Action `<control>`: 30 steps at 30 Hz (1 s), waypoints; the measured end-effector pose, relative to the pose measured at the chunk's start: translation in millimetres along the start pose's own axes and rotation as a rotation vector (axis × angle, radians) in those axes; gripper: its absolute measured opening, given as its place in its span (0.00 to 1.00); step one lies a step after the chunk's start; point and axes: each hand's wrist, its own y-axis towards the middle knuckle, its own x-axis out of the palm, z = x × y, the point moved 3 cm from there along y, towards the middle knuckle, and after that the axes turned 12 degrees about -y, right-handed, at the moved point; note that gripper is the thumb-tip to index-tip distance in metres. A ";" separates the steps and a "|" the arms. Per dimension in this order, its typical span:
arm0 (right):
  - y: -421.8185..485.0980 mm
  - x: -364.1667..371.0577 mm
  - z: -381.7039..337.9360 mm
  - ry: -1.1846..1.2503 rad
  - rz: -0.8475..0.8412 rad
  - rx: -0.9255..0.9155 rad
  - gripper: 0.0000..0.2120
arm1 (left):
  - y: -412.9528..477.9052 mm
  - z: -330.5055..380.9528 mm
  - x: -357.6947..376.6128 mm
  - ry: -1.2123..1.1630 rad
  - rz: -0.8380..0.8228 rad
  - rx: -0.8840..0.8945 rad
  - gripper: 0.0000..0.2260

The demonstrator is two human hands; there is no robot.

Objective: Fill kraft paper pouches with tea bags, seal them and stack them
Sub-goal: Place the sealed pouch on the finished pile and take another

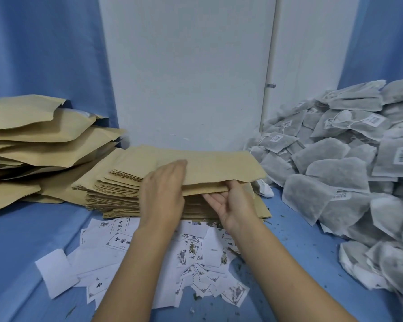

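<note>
- Kraft pouches (pixel 33 140), puffed and open-mouthed, lie in a loose heap at the far left of the tabletop (pixel 21 252), which is covered in blue cloth.
- Just right of that heap, touching it, stands a neat stack of flat pouches (pixel 112 191) with its near edges stepped like a deck of cards.
- The left hand (pixel 161 194) reaches over this stack, back of the hand up, fingers laid across the upper face of the top pouch (pixel 214 168). Its thumb is hidden, so whether its grip pinches the paper or only presses on it cannot be told.
- The top pouch is raised off the stack at its near edge and slopes back toward the white panel (pixel 186 66) behind.
- The right hand (pixel 233 203) is turned palm up beneath that near edge, its grip closed on the paper: fingers under, thumb at the edge.
- In front of the stack, under both forearms, white printed labels (pixel 126 242) lie scattered among bits of loose leaf.
- At the far right a large heap of grey mesh tea bags (pixel 335 173), some with strings and barcode tags, slopes from the wall to the near edge.
</note>
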 end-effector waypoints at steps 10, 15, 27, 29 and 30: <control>-6.8 5.9 -5.1 -0.476 -0.033 -0.342 0.08 | -3.9 3.7 5.8 -0.140 -0.004 -0.332 0.16; -27.0 32.3 -6.6 -0.851 -0.296 -0.751 0.23 | 4.7 19.5 4.2 -0.646 0.049 -0.524 0.14; -26.6 17.0 -10.1 -1.211 -0.042 -1.002 0.33 | -6.7 -20.4 14.1 -1.099 0.213 -1.006 0.13; -28.8 14.0 -11.5 -1.082 0.026 -1.067 0.33 | -9.9 -23.1 22.9 -1.082 0.153 -1.067 0.11; -29.0 12.7 -11.4 -1.044 0.040 -1.099 0.33 | -11.9 -22.7 26.7 -1.096 0.121 -1.088 0.12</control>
